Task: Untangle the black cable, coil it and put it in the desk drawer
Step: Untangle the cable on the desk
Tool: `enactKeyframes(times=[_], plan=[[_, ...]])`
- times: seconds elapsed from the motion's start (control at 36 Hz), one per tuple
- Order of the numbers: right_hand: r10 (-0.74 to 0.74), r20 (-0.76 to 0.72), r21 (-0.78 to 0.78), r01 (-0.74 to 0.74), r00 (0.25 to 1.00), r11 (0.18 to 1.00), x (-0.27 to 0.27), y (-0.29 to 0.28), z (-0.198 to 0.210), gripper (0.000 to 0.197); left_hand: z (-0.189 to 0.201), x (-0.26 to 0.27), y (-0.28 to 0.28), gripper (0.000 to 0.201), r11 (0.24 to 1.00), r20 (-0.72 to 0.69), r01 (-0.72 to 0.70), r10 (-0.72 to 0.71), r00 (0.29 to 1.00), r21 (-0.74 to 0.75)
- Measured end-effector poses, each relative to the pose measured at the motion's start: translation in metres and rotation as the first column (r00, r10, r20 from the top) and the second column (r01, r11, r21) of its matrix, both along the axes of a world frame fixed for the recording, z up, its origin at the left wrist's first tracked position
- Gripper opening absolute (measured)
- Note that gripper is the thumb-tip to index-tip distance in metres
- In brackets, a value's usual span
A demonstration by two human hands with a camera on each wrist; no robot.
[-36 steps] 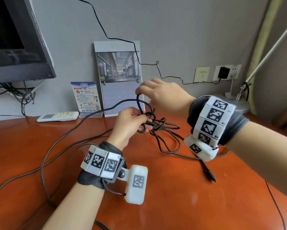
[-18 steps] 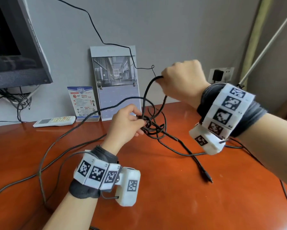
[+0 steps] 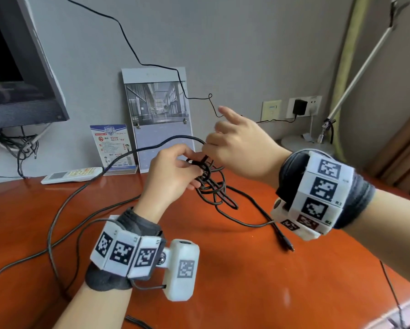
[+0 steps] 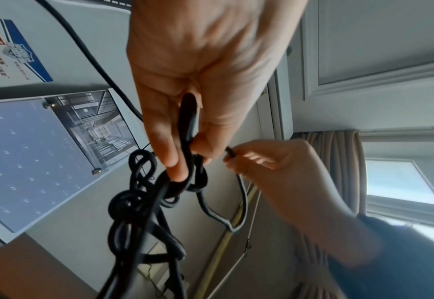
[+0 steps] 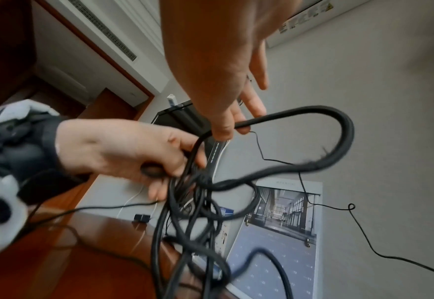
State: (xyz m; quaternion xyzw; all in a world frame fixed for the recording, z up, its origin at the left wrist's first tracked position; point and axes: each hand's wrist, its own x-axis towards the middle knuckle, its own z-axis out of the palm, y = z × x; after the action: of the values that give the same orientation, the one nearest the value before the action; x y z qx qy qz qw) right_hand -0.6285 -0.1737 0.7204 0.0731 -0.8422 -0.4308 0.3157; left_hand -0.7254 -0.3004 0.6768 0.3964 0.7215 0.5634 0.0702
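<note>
A black cable knot is pinched by the left hand above the bench, w/ one loop pinched just beside it by the right hand, forefinger extended.

The black cable knots so tightly under the left hand that single strands cannot be traced; the right wrist view blurs it. Left of that knot its long run leaves the picture. The right hand hides its own fingertips.
</note>
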Motion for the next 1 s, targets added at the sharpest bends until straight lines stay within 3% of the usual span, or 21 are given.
enactKeyframes(times=[0.06, 0.14, 0.22, 0.36, 0.42, 0.44, 0.5, 0.56, 0.61, 0.67, 0.75, 0.78, 0.89, 1.0], plan=[[-0.006, -0.009, -0.092, 0.005, 1.0, 0.996, 0.004, -0.001, 0.005, 0.022, -0.001, 0.0, 0.0, 0.022, 1.0, -0.011, 0.005, -0.005, 1.0, -0.013], [-0.055, -0.103, -0.35, 0.016, 0.993, 0.936, 0.01, 0.003, 0.019, 0.014, -0.005, 0.003, 0.002, 0.024, 0.998, -0.025, 0.001, -0.003, 1.0, -0.059], [-0.225, -0.105, -0.59, 0.122, 0.969, 0.798, 0.017, 0.011, 0.041, 0.016, -0.008, 0.006, 0.005, 0.027, 0.999, -0.029, -0.005, 0.003, 1.0, -0.052], [-0.459, -0.094, -0.792, 0.213, 0.884, 0.572, 0.027, 0.039, 0.051, 0.022, -0.006, 0.006, 0.004, 0.024, 0.998, -0.02, 0.007, -0.009, 1.0, -0.065], [-0.496, -0.009, -0.79, 0.298, 0.868, 0.536, 0.027, 0.041, 0.044, 0.023, -0.007, 0.008, 0.004, 0.022, 0.997, -0.011, 0.023, -0.024, 1.0, -0.079], [-0.497, 0.021, -0.757, 0.338, 0.868, 0.559, 0.026, 0.037, 0.04, 0.026, -0.008, 0.01, 0.005, 0.023, 0.995, -0.012, 0.03, -0.031, 0.999, -0.09], [-0.401, 0.03, -0.624, 0.33, 0.916, 0.708, 0.021, 0.027, 0.028, 0.046, -0.011, 0.012, 0.007, 0.028, 0.993, -0.028, 0.03, -0.033, 0.999, -0.115], [-0.223, 0.052, -0.399, 0.225, 0.973, 0.889, 0.016, 0.017, 0.017, 0.055, -0.013, 0.013, 0.008, 0.031, 0.992, -0.041, 0.019, -0.024, 0.999, -0.122], [-0.048, 0.097, -0.169, 0.064, 0.994, 0.983, 0.01, 0.014, 0.003, 0.047, -0.013, 0.013, 0.009, 0.029, 0.993, -0.047, 0.012, -0.017, 0.999, -0.116], [0.003, 0.162, -0.117, 0.016, 0.987, 0.993, 0.006, 0.009, -0.009, 0.033, -0.012, 0.012, 0.008, 0.029, 0.993, -0.058, -0.003, -0.004, 0.998, -0.114], [-0.058, 0.184, -0.067, 0.071, 0.981, 0.995, 0.002, 0.001, -0.011, 0.015, -0.01, 0.011, 0.005, 0.032, 0.996, -0.059, -0.021, 0.016, 0.998, -0.092], [-0.062, 0.199, -0.069, 0.078, 0.978, 0.995, 0.002, 0.0, -0.009, 0.017, -0.009, 0.011, 0.004, 0.032, 0.996, -0.071, -0.027, 0.021, 0.997, -0.09], [-0.095, 0.162, -0.274, 0.138, 0.982, 0.952, 0.006, -0.009, 0.007, 0.026, -0.01, 0.012, 0.004, 0.027, 0.993, -0.142, -0.081, 0.068, 0.987, -0.088], [-0.045, -0.023, -0.427, 0.031, 0.999, 0.904, 0.01, -0.006, 0.028, 0.024, -0.008, 0.01, 0.004, 0.028, 0.992, -0.182, -0.125, 0.118, 0.976, -0.025]])
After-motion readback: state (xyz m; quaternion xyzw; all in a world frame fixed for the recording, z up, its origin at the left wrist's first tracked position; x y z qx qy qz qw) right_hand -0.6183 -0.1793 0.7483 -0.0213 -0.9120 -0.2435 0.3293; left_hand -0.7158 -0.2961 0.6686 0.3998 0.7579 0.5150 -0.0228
